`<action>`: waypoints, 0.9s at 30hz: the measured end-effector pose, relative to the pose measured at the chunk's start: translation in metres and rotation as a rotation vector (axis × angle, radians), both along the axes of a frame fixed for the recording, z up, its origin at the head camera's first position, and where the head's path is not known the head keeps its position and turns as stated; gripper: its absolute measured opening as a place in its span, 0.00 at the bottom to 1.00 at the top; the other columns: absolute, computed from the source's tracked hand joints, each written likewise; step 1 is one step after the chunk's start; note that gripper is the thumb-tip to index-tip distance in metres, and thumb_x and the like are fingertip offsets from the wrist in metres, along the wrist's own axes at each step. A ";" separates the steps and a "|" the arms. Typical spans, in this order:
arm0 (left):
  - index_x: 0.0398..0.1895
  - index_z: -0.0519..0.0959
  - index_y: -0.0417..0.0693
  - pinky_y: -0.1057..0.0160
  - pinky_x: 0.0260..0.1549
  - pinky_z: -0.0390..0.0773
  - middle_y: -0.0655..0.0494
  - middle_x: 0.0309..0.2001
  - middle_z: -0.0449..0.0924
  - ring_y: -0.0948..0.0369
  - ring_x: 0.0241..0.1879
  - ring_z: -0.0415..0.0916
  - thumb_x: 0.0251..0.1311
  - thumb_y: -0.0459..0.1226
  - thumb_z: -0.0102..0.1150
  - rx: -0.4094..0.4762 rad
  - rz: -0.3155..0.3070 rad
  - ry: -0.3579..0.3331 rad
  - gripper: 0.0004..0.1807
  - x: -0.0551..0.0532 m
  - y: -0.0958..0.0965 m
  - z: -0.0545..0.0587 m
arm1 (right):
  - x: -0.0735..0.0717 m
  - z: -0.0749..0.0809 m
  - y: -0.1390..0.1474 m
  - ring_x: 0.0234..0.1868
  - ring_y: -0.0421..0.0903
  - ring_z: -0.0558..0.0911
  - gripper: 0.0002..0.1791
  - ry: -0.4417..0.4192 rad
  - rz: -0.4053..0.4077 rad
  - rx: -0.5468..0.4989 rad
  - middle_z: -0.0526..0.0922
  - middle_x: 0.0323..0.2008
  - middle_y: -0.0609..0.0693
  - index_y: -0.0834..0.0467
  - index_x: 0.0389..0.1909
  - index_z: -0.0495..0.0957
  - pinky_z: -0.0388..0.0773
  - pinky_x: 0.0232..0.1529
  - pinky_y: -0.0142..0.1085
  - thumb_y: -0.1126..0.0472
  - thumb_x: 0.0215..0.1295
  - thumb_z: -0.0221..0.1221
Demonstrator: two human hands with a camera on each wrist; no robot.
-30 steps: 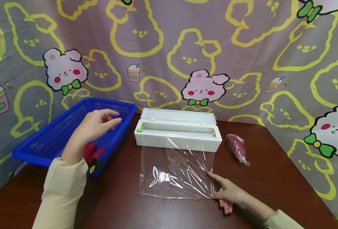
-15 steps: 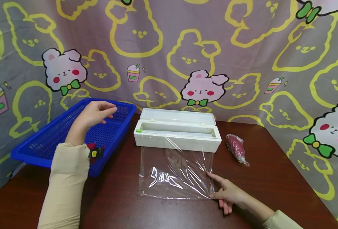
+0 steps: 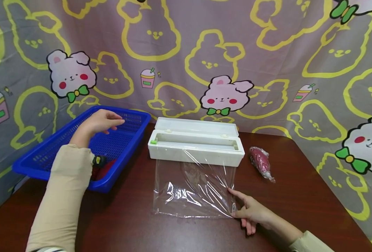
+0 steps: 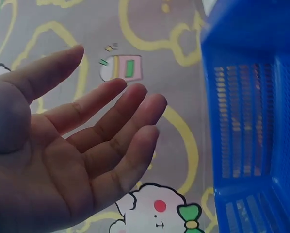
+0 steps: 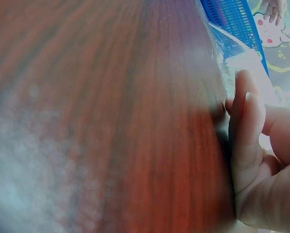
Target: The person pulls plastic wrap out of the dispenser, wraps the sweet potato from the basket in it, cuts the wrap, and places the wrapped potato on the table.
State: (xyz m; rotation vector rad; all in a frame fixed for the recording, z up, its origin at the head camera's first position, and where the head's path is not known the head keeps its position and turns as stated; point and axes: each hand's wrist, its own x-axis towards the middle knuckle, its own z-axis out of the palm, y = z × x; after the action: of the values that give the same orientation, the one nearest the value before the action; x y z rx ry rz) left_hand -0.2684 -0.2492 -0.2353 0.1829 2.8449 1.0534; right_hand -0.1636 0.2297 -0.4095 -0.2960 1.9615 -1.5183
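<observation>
My left hand (image 3: 99, 122) hovers over the blue basket (image 3: 132, 140), its fingers loose and holding nothing; the left wrist view shows the palm and spread thumb of that hand (image 4: 87, 141). A sheet of clear plastic wrap (image 3: 189, 178) lies across the table, drawn out from the front of a white wrap dispenser box (image 3: 192, 154) whose lid is up. At the sheet's near right corner my right hand (image 3: 252, 211) pinches the film by thumb and fingers, with the index finger stretched along its right edge. In the right wrist view, the fingers (image 5: 247, 131) partly hide the film.
A pinkish-red item wrapped in clear film (image 3: 261, 161) lies right of the dispenser. Something red (image 3: 105, 171) sits in the basket's near end, partly behind my left forearm. A green slider (image 3: 154, 142) sits at the box's left end. A patterned curtain (image 3: 179, 52) hangs behind the table.
My left hand has moved up and slightly left, farther over the basket. The right hand, the plastic wrap and the dispenser box have stayed in place.
</observation>
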 end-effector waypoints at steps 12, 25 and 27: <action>0.54 0.64 0.24 0.52 0.32 0.76 0.30 0.45 0.70 0.41 0.43 0.71 0.59 0.43 0.53 -0.168 -0.087 -0.185 0.30 -0.010 -0.030 -0.014 | 0.000 -0.002 0.000 0.08 0.42 0.74 0.44 -0.005 -0.004 -0.007 0.71 0.09 0.50 0.59 0.68 0.40 0.69 0.07 0.31 0.64 0.58 0.57; 0.57 0.57 0.23 0.48 0.35 0.75 0.23 0.51 0.63 0.34 0.48 0.65 0.52 0.37 0.62 -0.178 -0.063 -0.490 0.36 -0.015 -0.066 -0.039 | 0.000 0.000 -0.001 0.08 0.42 0.74 0.44 -0.009 0.003 -0.013 0.71 0.09 0.50 0.60 0.68 0.39 0.69 0.07 0.32 0.64 0.58 0.57; 0.57 0.56 0.22 0.48 0.37 0.74 0.23 0.50 0.64 0.34 0.49 0.65 0.52 0.35 0.61 -0.140 -0.077 -0.524 0.36 -0.016 -0.071 -0.041 | 0.000 0.000 -0.001 0.08 0.42 0.74 0.44 -0.008 0.004 -0.013 0.71 0.09 0.50 0.60 0.68 0.39 0.69 0.07 0.32 0.64 0.57 0.57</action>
State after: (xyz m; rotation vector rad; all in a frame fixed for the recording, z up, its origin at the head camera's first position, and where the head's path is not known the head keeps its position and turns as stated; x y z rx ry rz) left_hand -0.2843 -0.3201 -0.2764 0.0005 2.4014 0.7463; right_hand -0.1638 0.2290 -0.4094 -0.2984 1.9440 -1.5284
